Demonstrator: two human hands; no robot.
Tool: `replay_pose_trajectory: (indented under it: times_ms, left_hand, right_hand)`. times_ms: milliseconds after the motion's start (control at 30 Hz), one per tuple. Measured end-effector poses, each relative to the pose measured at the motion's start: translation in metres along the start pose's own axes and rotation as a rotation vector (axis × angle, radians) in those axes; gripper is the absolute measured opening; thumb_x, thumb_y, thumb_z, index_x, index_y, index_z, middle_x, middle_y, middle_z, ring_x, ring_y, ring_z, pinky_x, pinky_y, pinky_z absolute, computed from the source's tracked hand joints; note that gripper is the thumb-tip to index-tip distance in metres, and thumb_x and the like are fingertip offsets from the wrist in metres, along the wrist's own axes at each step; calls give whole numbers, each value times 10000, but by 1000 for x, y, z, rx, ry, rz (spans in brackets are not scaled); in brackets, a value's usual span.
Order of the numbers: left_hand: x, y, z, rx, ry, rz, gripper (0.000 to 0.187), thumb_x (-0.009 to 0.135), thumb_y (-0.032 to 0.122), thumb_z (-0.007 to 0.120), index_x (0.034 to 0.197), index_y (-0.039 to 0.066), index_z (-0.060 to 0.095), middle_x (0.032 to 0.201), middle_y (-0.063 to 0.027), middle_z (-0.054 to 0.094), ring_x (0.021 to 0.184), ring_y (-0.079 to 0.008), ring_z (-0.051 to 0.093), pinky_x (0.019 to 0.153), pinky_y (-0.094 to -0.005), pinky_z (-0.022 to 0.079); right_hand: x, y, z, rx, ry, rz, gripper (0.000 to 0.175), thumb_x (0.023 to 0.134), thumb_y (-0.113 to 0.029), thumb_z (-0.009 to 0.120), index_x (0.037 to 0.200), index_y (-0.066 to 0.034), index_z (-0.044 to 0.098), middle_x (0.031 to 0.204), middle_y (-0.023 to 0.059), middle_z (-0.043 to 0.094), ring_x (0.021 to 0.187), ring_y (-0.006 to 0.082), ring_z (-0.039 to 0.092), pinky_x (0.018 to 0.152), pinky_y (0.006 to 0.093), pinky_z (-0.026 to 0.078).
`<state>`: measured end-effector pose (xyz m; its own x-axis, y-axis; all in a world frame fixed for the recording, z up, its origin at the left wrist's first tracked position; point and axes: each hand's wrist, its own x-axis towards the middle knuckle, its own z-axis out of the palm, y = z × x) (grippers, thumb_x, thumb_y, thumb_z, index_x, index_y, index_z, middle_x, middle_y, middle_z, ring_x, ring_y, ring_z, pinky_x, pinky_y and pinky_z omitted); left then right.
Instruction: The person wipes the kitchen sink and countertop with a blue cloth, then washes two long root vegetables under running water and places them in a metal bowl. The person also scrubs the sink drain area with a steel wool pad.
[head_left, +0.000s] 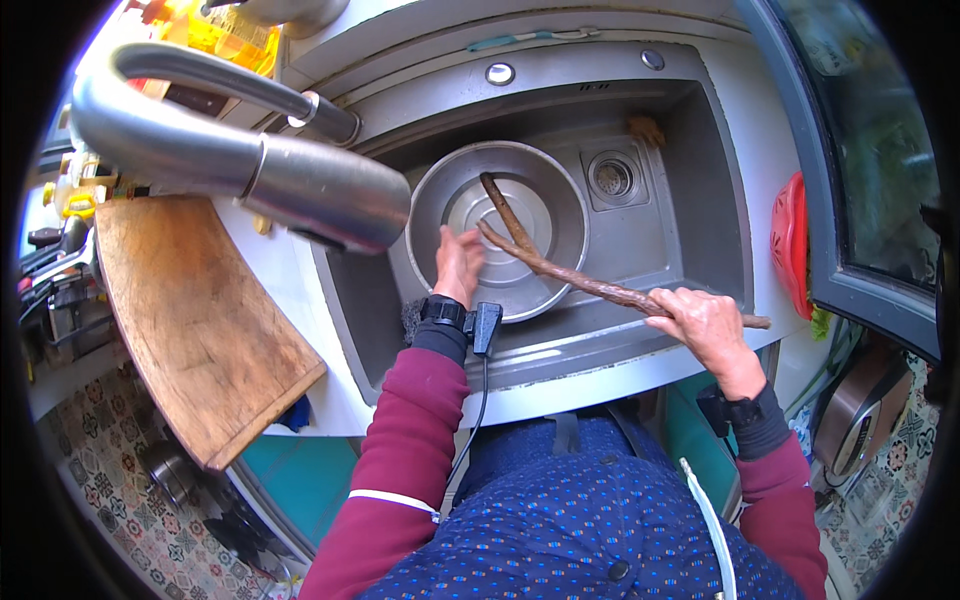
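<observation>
My right hand (701, 322) is closed around the end of a forked, brown root-like stick (577, 281), which reaches left across a round metal basin (574, 300). One prong of the fork tilts down over the basin's middle. My left hand (459, 259), slightly blurred, hovers over the basin's lower left side, fingers apart and holding nothing. The basin stands in a stainless steel sink (705, 195). A dark scouring pad (411, 321) lies in the sink beside my left wrist.
A large faucet (322, 187) hangs over the sink's left side. To the left is a wooden cutting board (202, 322). The drain (613, 176) lies right of the basin. A red plastic basket (791, 244) stands at the right, near an open window frame (862, 300).
</observation>
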<state>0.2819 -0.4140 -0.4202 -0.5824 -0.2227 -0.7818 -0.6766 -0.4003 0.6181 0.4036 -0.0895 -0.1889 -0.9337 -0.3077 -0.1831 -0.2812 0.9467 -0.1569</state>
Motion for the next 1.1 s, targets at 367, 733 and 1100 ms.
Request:
replay_pose_trajectory:
  times_ms: [367,733,1100]
  left_hand:
    - [33,-59,60,158,-133,-91,380,934,365,574,1037,-1,561,845,-77,605,706,-217,601,593,-350,503]
    - [43,-31,40,258,-302,-119,496,963,472,476,1043,-13,539,904,-144,647,754,-247,665,632,-383,587]
    - [13,-46,34,-21,-250,-366,485,997,481,420,975,13,547,838,-104,626,718,-234,634,644,-345,574]
  right_hand:
    - [26,-28,46,69,-12,-26,342,800,-304,705,1078,-136,600,731,58,600,665,222,660,550,343,541]
    - [18,-34,29,160,-79,-83,314,828,-293,691,1072,-116,604,686,63,576,609,242,645,524,366,527]
    - [24,-38,51,225,-65,122,281,826,-261,688,1066,-133,614,772,80,629,690,273,663,587,398,541]
